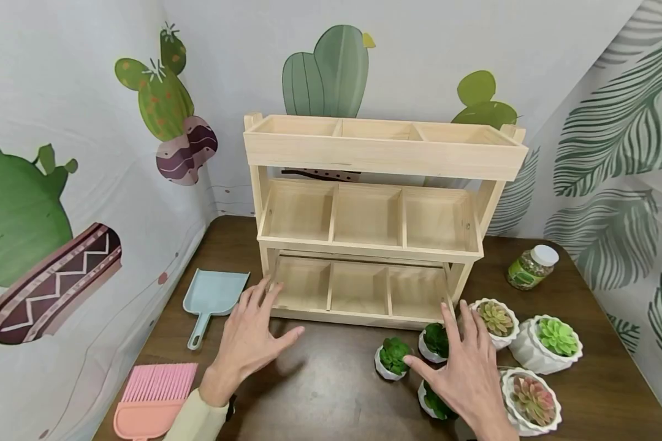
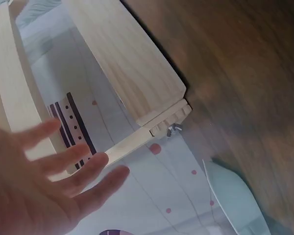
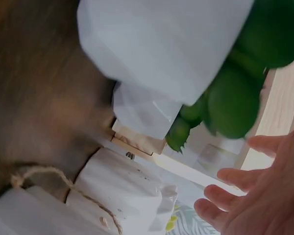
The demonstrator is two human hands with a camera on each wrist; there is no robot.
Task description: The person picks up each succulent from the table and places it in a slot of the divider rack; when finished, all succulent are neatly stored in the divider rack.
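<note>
A three-tier light wooden rack (image 1: 386,156) stands against the wall, each tier split into three compartments with nothing in them. My left hand (image 1: 251,337) hovers with spread fingers in front of its lower left corner; the left wrist view shows the same hand (image 2: 44,196) holding nothing. Over the small potted succulents, my right hand (image 1: 466,373) is spread too, its fingertips close to the rack's lower right end. Three small dark-green succulents (image 1: 394,354) in white pots sit under and beside it. In the right wrist view a white faceted pot (image 3: 161,44) looms near the empty fingers.
Larger white pots with succulents, one bright green (image 1: 557,336) and one pinkish (image 1: 532,399), stand on the right. Behind them is a white-lidded jar (image 1: 532,267). A light-blue dustpan (image 1: 216,291) and a pink brush (image 1: 157,392) lie on the left of the brown table (image 1: 331,392).
</note>
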